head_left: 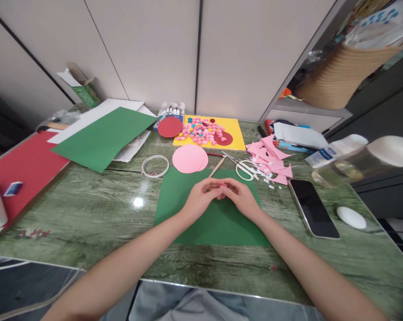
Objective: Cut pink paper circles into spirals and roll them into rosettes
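Observation:
Over a sheet of green paper [201, 227], my left hand [203, 194] and my right hand [239, 195] meet at the fingertips. Both are closed, pinching a small pink piece [223, 186] that the fingers mostly hide. Just beyond them lie two overlapping pink paper circles [188, 158], a thin wooden stick [217, 166] and white-handled scissors [247, 170]. Farther back, a yellow sheet [234, 129] bears a heap of small balls [201, 131], mostly pink with some blue, yellow and dark red. A dark red circle [225, 138] is partly under the heap, and a red circle [170, 127] is beside it.
Pink paper scraps [270, 156] lie right of the scissors. A roll of tape [155, 166] rests on the left. Farther left are another green sheet [103, 138] and a red sheet [27, 165]. A phone [313, 208], a white oval object [351, 217] and a bottle [351, 167] stand or lie right.

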Motion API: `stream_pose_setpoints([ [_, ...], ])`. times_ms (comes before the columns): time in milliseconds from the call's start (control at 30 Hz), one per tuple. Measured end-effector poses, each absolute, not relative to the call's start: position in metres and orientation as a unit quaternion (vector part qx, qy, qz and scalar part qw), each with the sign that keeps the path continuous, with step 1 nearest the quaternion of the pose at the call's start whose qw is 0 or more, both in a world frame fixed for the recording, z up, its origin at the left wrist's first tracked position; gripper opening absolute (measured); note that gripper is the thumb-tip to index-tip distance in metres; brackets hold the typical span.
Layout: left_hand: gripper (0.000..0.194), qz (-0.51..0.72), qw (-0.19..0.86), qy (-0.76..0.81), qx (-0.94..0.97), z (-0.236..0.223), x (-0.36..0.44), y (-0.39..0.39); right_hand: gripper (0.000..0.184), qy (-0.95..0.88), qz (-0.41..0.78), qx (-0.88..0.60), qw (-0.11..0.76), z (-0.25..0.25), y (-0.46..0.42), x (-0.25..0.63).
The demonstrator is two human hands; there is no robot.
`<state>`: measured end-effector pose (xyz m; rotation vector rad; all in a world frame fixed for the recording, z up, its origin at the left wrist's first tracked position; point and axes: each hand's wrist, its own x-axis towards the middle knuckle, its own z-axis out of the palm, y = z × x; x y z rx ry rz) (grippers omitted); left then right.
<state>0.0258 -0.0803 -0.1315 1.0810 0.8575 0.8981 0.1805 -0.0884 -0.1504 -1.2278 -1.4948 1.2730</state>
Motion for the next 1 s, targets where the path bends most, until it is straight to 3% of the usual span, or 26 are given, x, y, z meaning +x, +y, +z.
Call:
stream_pose_setpoints([
  [367,0.024,0.321,0.492,0.448,0.674,-0.1295,0.0209,-0.0797,0.023,-0.638,0.466,-0.498,0.358,-0.1534,-0.0907,0.1816],
  [600,0.026,0.341,0.547,0.415,0.642,-0.1277,0.0212,-0.081,0.024,-0.639,0.458,-0.501,0.362,-0.15,-0.0915,0.1807],
  [1000,0.026,0.346,0.523,0.42,0.656,-0.1267,0.021,-0.084,0.018,-0.635,0.414,-0.528,0.383,-0.1479,-0.0932,0.1779],
])
